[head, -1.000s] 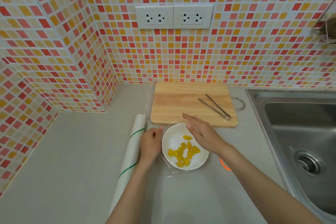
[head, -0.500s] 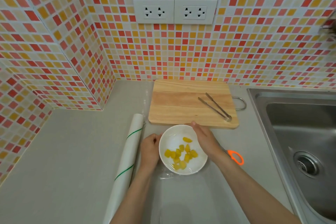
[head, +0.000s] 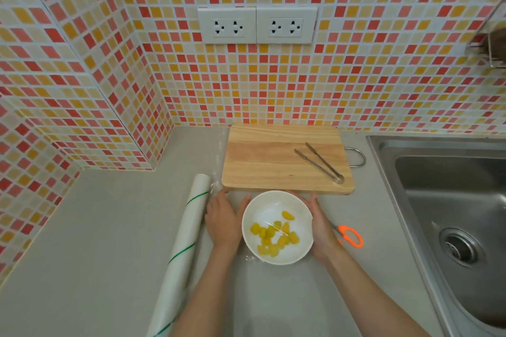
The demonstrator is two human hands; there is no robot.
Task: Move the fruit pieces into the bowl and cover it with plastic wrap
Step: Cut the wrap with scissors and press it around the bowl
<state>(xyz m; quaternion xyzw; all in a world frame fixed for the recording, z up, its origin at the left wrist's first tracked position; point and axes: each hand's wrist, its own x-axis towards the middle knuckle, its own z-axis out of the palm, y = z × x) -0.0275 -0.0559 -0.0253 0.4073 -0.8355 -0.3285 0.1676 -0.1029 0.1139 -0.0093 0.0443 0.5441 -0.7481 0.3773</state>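
the white bowl [head: 277,227] sits on the grey counter [head: 95,227], just in front of the wooden board [head: 273,161]. the yellow fruit pieces [head: 273,235] are all inside it, and the board has only the tongs [head: 319,161] on it. a thin clear plastic wrap [head: 276,220] seems to lie over the top, shiny and a bit crinkled at the near edge. the left hand [head: 223,220] lies flat, fingers together, pressed against the bowl's left side. the right hand [head: 319,223] does the same on the right side. so the bowl is right between both hands, the same way off from each. the roll [head: 183,249] lies long beside the left hand, and the orange scissors [head: 349,235] are near the right wrist. i think the wrap now needs smoothing down the sides.
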